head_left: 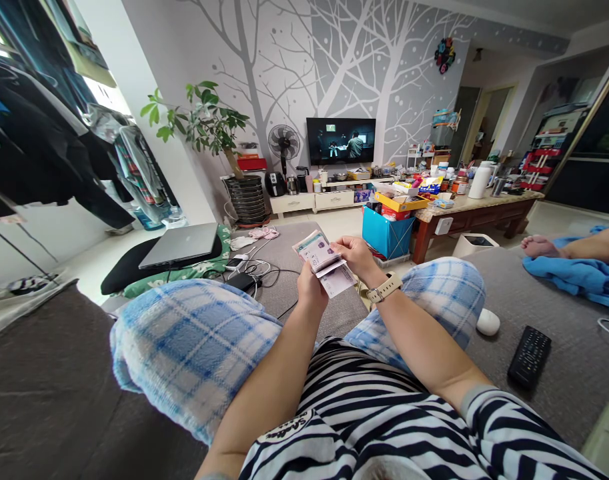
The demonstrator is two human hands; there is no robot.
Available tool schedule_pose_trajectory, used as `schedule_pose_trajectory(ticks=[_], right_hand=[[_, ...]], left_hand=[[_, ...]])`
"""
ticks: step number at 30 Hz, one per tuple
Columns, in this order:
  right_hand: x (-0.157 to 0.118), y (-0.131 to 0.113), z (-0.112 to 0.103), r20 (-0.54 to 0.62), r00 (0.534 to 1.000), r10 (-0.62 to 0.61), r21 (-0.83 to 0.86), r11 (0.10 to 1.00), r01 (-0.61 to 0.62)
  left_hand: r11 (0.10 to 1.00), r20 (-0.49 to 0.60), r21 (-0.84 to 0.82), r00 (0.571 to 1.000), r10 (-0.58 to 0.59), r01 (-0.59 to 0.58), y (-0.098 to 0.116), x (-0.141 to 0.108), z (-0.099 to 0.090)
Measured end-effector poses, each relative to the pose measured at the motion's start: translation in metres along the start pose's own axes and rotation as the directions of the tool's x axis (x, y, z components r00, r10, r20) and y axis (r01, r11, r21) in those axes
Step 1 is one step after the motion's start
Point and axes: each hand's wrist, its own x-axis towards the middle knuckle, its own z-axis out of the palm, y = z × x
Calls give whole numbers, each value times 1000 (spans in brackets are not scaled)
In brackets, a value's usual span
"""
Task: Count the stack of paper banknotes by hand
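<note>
A stack of banknotes (pixel 315 252) is held out over my lap, its visible notes pale purple with a greenish one showing at the far left edge. My left hand (pixel 311 285) grips the stack from the near left side. At the right edge, the fingers of my right hand (pixel 355 255) are closed on the notes, and one note (pixel 339 279) hangs folded down toward me. A beige watch (pixel 384 289) is on my right wrist. Part of the stack is hidden behind my fingers.
On the grey sofa (pixel 329 323) lie a closed laptop (pixel 181 245), tangled cables (pixel 264 270), a white mouse (pixel 488 323) and a black remote (pixel 529 357). Another person's foot (pixel 538 247) rests at right. Beyond stand a blue storage box (pixel 384 233) and a cluttered coffee table (pixel 484 212).
</note>
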Motion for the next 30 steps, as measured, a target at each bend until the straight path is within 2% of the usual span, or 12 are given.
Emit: schedule_pose_trajectory(ticks=[8,19,24,30], right_hand=[[0,1,0,8,1000,-4,5,1000,4],[1,4,0,19,1000,-6,29,1000,5],[2,6,0,26,999,-34,42,999,33],[2,8,0,77,997,18,67,998,-23]], left_hand=[[1000,42,-20,999,-7,8,1,-1,0],[1000,29,-1,1000,-9,9,-1,2,-2],[1000,-2,-4,1000,-1,1,0,1,-3],[999,-60,-49,998,-25,22,3,-4,3]])
